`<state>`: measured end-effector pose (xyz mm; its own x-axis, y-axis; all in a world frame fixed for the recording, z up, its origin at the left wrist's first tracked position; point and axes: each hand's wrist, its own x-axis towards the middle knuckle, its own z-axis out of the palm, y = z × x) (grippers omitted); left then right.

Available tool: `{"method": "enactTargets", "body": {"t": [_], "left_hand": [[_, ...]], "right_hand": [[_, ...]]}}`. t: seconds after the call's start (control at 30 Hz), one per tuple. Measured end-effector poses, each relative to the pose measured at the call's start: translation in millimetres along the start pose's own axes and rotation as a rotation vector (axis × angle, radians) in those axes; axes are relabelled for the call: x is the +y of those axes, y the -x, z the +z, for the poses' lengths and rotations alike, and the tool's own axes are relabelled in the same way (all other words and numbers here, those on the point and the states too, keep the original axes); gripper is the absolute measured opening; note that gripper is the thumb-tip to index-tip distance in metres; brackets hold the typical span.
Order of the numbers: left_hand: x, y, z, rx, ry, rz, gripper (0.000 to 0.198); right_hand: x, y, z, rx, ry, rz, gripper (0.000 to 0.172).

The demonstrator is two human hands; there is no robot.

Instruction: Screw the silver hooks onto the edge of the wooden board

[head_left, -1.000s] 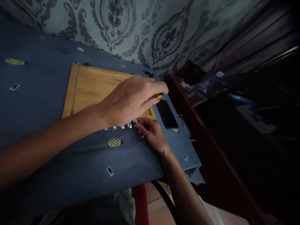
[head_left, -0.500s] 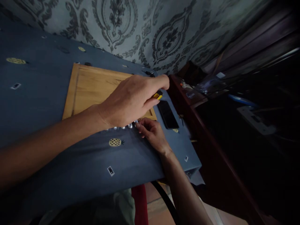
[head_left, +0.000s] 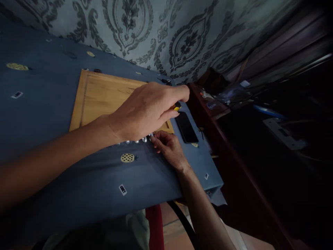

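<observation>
gripping a yellow-black tool (head_left: 177, 107) in the left hand (head_left: 145, 111), over the wooden board (head_left: 104, 95); pinching, apparently, a small metal piece (head_left: 151, 135) in the right hand (head_left: 169, 147), by the board's near edge; likely light, stiff, slippery, best held by its sides.

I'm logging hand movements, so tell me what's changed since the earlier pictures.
The left hand has shifted slightly: its upper fingers have lifted a little up and away from its thumb, with the yellow-and-black tool between them. Nothing was visibly taken up or let go. The right hand stays at the row of silvery pieces; the wooden board and black phone stayed put.
</observation>
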<state>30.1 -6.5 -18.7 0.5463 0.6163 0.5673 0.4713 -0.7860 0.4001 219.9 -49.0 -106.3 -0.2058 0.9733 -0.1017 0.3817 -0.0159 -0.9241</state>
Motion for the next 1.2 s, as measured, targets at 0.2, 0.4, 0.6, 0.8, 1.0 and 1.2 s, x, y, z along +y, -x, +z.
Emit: {"method": "enactTargets", "body": {"t": [0.2,0.4,0.6,0.8,1.0,1.2], "left_hand": [[0.7,0.6,0.9,-0.005,0.003,0.054,0.014],[3.0,0.0,4.4,-0.009,-0.037,0.004,0.012],[-1.1,-0.3,0.7,0.027,0.02,0.019,0.02],[0.3,0.4,1.5,0.005,0.052,0.028,0.014],[3.7,-1.1,1.0,-0.033,0.055,-0.017,0.015],[-1.7,-0.9,-4.6,-0.037,0.115,0.058,0.016]], "right_hand": [[-0.1,-0.5,-0.4,0.001,0.003,0.005,0.051],[1.5,-0.5,-0.2,-0.008,0.002,0.008,0.049],[2.1,-1.0,-0.5,-0.003,0.022,0.005,0.048],[2.4,-1.6,-0.6,-0.007,0.003,0.003,0.05],[1.6,-0.8,-0.4,-0.006,-0.003,0.007,0.046],[-0.6,-0.9,-0.6,-0.013,0.009,0.007,0.049]]}}
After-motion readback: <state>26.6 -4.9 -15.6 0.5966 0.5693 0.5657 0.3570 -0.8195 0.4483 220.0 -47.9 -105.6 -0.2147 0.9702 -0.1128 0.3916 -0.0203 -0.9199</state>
